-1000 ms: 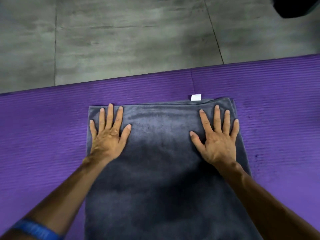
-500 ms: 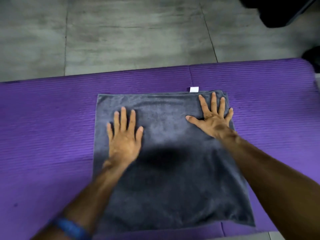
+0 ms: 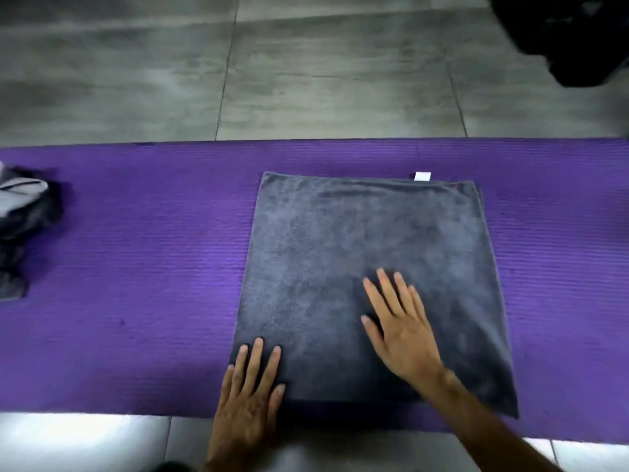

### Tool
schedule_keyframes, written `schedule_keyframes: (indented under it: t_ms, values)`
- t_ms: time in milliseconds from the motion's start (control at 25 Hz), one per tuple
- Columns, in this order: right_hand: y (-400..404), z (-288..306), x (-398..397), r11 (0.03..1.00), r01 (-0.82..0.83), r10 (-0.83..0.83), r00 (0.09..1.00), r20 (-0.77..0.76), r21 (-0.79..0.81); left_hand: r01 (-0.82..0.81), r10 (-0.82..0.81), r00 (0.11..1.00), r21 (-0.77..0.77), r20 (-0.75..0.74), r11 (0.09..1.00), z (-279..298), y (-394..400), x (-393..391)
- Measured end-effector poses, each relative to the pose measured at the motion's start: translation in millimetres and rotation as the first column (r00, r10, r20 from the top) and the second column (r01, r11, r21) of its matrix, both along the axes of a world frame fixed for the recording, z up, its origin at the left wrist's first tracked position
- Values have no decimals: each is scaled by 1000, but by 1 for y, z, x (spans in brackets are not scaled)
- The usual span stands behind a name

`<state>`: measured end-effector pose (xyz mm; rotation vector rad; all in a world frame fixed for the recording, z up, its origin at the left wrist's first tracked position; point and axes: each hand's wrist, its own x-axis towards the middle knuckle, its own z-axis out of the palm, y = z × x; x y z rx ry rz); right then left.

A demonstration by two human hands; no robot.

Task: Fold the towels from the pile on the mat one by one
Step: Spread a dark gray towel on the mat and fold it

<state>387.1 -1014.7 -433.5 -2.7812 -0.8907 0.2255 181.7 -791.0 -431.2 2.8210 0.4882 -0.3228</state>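
I see the grey tiled floor [image 3: 306,69] running beyond my fingers and again as a pale strip under my wrists. Across it lies the purple mat [image 3: 136,267], stretching out to either side of both hands. On the mat sits the grey towel [image 3: 357,240], folded into a near square, flat, its near edge just beside my left hand and its far edge well beyond my fingertips. Far off to the left of my left fingers, at the mat's end, I make out the pile of towels [image 3: 23,226], crumpled, grey and dark, partly cut off by the frame. A dark object [image 3: 571,39] sits on the floor far beyond my right fingers; I cannot tell what it is. My right hand [image 3: 403,330] lies flat on the towel's near half, fingers straight and slightly spread. My left hand [image 3: 252,400] rests palm down at the towel's near left corner, fingers straight and a little apart, fingertips on the cloth. A small white tag [image 3: 422,176] pokes out from the towel's far edge, beyond my right fingers.
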Motion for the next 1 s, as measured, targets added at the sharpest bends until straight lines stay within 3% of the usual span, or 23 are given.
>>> schedule_keyframes:
  t_ms: [120, 240, 320, 400, 520, 600, 720, 1000]
  values:
    - [-45, -7, -33, 991, 79, -82, 996, -27, -109, 11, -14, 998, 51, 57, 999, 6, 16, -19]
    - [-32, 2, -17, 987, 118, -121, 992, -20, -111, -159, 148, 980, 80, 136, 984, 20, 23, 12]
    - [8, 8, -7, 997, 59, -60, 998, -17, -48, -35, 15, 986, 117, 164, 993, 17, 23, 35]
    - [47, 6, 10, 1000, -4, 4, 1000, 21, -12, 83, -97, 991, 142, 93, 986, 11, 26, 43]
    - [82, -6, 48, 998, 12, -9, 999, 37, -59, -2, -9, 997, 129, 83, 992, 10, 35, 57]
    - [89, -17, 65, 995, 53, -51, 998, 23, -83, -18, 3, 989, 99, 151, 995, 13, 38, 93]
    - [89, -24, 72, 996, 51, -48, 998, 47, -71, 120, -128, 966, 51, 224, 992, 3, 49, 172]
    - [91, -19, 78, 998, 38, -34, 997, 66, -59, -29, 24, 998, 105, 50, 994, -35, 138, 304]
